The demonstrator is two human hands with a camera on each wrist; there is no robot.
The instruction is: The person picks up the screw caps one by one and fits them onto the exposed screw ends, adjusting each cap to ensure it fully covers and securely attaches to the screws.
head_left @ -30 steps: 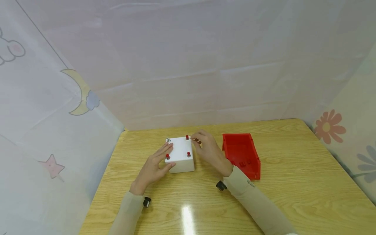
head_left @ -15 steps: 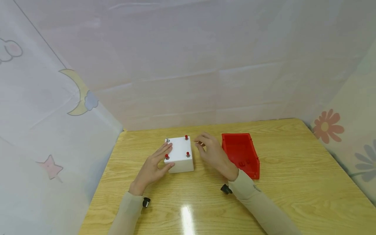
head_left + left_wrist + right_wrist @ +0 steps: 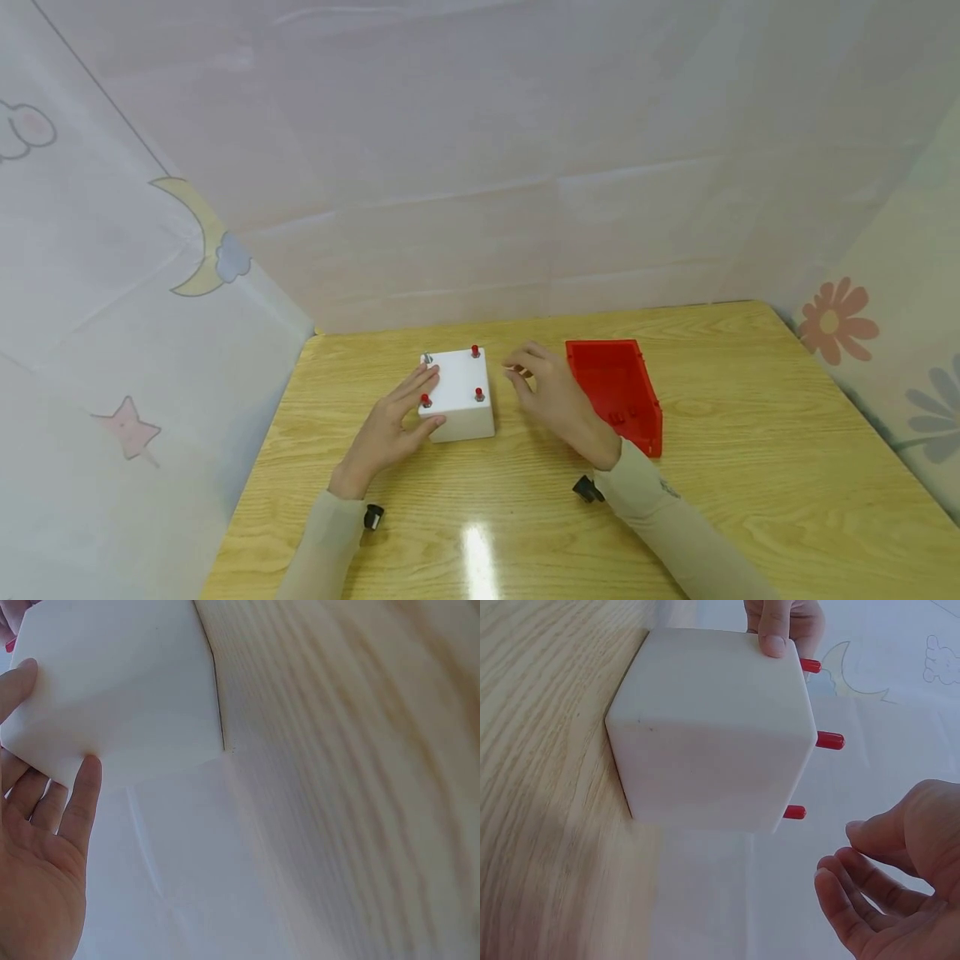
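Note:
A white box [image 3: 461,379] stands on the table, a short post at each top corner. Three posts wear red caps [image 3: 478,392]; the far left one is a bare metal bolt [image 3: 428,359]. My left hand [image 3: 384,429] holds the box at its left side, thumb at the near edge and fingers over the top. In the left wrist view its fingertips press the white side. To the right of the box hovers my right hand [image 3: 561,407], fingers loosely bent. The right wrist view shows a gap between its thumb [image 3: 874,832] and fingers, with nothing held.
A red open bin [image 3: 611,383] lies right of the right hand, with a few small red pieces [image 3: 618,418] inside. Patterned cloth walls [image 3: 480,208] rise behind and beside the wooden table [image 3: 750,433].
My right hand has drawn back from the box's far right corner, moving right and slightly nearer. The left hand stays on the box, which has not moved on the table.

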